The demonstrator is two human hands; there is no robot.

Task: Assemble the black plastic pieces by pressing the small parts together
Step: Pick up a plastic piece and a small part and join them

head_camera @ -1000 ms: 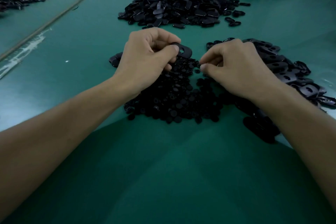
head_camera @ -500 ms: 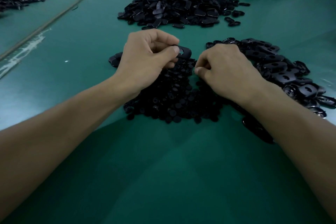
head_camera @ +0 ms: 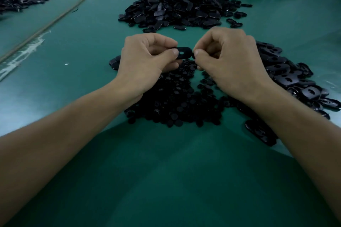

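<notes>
Black oval plate (head_camera: pixel 183 53), slotted at its middle, is held at frame centre above the green worktop (head_camera: pixel 166 180); left hand (head_camera: pixel 145 59) grip closed, thumb and forefinger pinching the plate's left end; right hand (head_camera: pixel 228 61) grip closed, fingertips pinching its right end; round parts (head_camera: pixel 175 103) lie heaped directly below; plate heap (head_camera: pixel 287 77) at right; large pile (head_camera: pixel 177 9) at upper centre.

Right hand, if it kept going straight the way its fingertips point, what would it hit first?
The oval piece: the right hand seems to pinch its near end with thumb and forefinger. Just beyond it is the left hand, gripping the other end. Depth is unclear from this one view.
</notes>
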